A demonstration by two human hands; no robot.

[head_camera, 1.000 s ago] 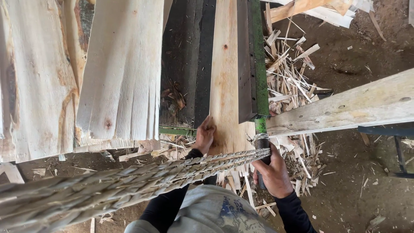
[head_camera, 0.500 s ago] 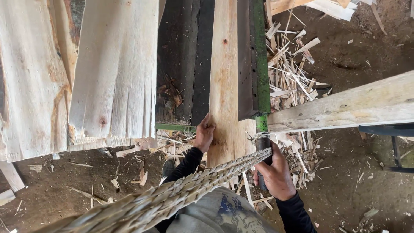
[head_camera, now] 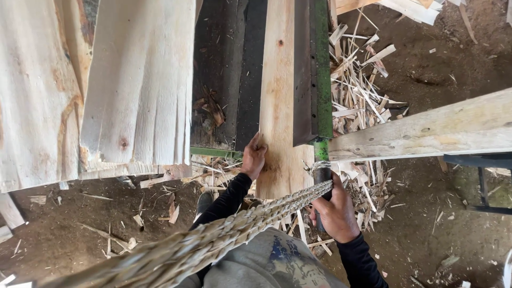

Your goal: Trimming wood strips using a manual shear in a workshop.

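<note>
The long pale sawn plank (head_camera: 278,106) lies lengthwise on the dark machine bed (head_camera: 234,74), its near end overhanging; it has barely shifted over the last second. The left hand (head_camera: 253,156) stays flat, fingers spread, on its near-left edge, while the right hand (head_camera: 333,209) keeps its fist around the dark lever handle (head_camera: 322,176), tied with braided straw rope (head_camera: 224,232), below the green metal guide rail (head_camera: 321,69).

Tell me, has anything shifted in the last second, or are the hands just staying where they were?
Little moved. The braided rope swung from lying almost level across the view to slanting steeply down to the lower left, uncovering more dirt floor. The left hand stays pressed on the near end of the pale plank, and the right hand keeps its grip on the dark handle. Nothing was picked up or let go.
</note>
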